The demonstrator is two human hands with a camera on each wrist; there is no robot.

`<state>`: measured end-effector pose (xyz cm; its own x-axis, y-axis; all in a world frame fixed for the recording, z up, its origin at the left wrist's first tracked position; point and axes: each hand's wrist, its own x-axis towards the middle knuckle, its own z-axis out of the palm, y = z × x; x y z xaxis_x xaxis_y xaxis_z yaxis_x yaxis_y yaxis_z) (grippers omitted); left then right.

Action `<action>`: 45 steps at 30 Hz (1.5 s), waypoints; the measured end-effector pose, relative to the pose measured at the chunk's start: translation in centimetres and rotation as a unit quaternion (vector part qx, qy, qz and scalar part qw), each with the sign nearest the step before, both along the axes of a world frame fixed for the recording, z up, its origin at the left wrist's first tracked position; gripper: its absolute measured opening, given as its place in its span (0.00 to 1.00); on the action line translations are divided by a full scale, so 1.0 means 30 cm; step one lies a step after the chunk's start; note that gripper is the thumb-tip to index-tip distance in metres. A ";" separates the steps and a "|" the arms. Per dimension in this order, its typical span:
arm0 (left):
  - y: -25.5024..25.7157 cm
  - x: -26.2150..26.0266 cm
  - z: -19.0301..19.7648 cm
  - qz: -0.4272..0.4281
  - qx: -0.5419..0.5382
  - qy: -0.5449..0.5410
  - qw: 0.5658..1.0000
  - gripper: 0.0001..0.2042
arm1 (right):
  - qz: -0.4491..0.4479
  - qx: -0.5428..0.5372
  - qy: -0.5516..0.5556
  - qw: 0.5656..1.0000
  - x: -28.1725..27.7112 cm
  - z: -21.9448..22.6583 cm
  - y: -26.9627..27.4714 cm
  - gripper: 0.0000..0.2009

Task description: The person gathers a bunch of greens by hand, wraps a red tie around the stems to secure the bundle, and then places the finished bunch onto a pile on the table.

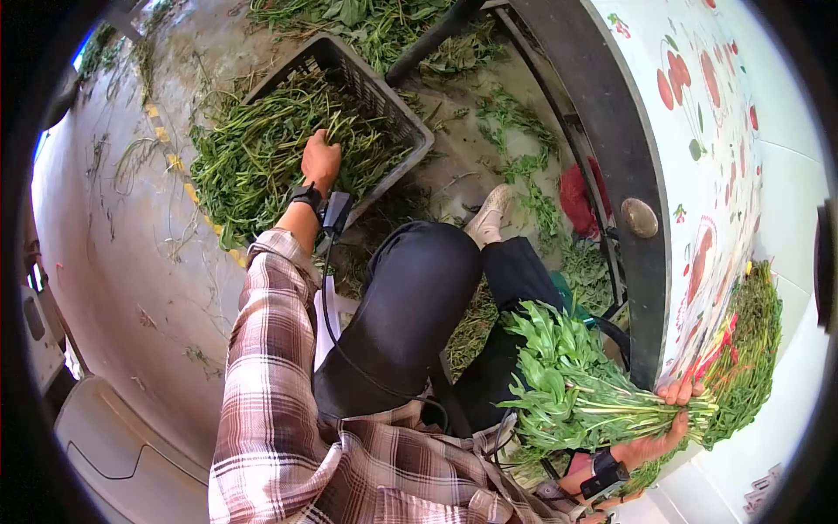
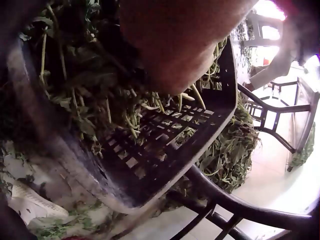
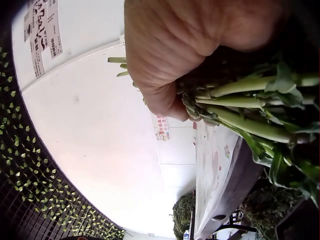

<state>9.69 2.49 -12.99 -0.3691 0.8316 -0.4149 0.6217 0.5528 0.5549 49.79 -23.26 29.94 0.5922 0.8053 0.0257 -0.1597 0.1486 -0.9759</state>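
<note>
My left hand point(image 1: 321, 162) reaches down onto loose leafy greens point(image 1: 253, 157) heaped in a dark plastic crate point(image 1: 406, 122) on the floor. Its fingertips are hidden, and I cannot tell whether they grasp any stems. In the left wrist view, cut stems point(image 2: 132, 122) poke out below that hand over the crate's slotted wall. My right hand point(image 1: 650, 441) grips a bunch of leafy greens point(image 1: 567, 375) by its stems, beside the table. The leaves spread toward my knees, while fingers and thumb wrap the stem end, as the right wrist view confirms.
A table point(image 1: 716, 105) with a cherry-patterned cover stands on the right, with a dark edge. More greens with red ties point(image 1: 742, 349) lie at its near end. Loose greens point(image 1: 358, 22) cover the floor behind the crate. A red bag point(image 1: 580, 201) sits beneath the table.
</note>
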 end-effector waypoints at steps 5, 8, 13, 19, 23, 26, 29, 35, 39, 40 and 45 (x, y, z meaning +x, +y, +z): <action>-0.015 0.017 -0.022 -0.009 0.011 0.013 1.000 0.20 | 0.009 0.006 0.006 1.000 -0.004 0.003 0.012 0.23; 0.003 -0.004 0.009 -0.002 -0.038 -0.071 0.997 0.20 | -0.016 -0.004 0.004 1.000 -0.001 0.007 0.004 0.23; -0.004 -0.084 -0.077 0.018 0.075 -0.152 0.985 0.18 | -0.013 -0.004 -0.017 1.000 -0.006 0.000 0.005 0.24; -0.001 -0.157 0.064 -0.022 0.145 -0.117 0.982 0.17 | -0.013 0.005 0.004 1.000 0.000 -0.005 -0.001 0.25; -0.025 -0.194 0.035 0.021 0.143 -0.231 0.962 0.17 | -0.006 0.004 -0.011 1.000 0.004 -0.007 -0.008 0.25; -0.008 -0.220 -0.017 -0.011 0.139 -0.206 0.969 0.16 | -0.023 -0.002 -0.016 1.000 0.002 -0.003 -0.006 0.25; -0.007 -0.178 0.076 -0.070 0.116 -0.119 0.984 0.15 | -0.007 0.005 -0.020 1.000 -0.008 -0.005 0.004 0.24; 0.000 -0.118 0.057 -0.145 -0.009 -0.064 0.987 0.20 | -0.034 0.002 -0.016 0.999 -0.024 -0.006 0.011 0.24; -0.010 -0.068 0.046 -0.196 -0.043 0.033 0.979 0.20 | -0.030 0.001 -0.034 0.999 -0.011 -0.012 0.008 0.25; -0.015 -0.063 0.031 -0.208 -0.048 0.069 0.975 0.19 | -0.024 -0.001 -0.034 0.999 -0.009 -0.010 0.006 0.25; -0.028 -0.038 0.005 -0.229 -0.059 0.136 0.962 0.13 | -0.027 -0.003 -0.022 0.999 -0.011 -0.005 0.002 0.25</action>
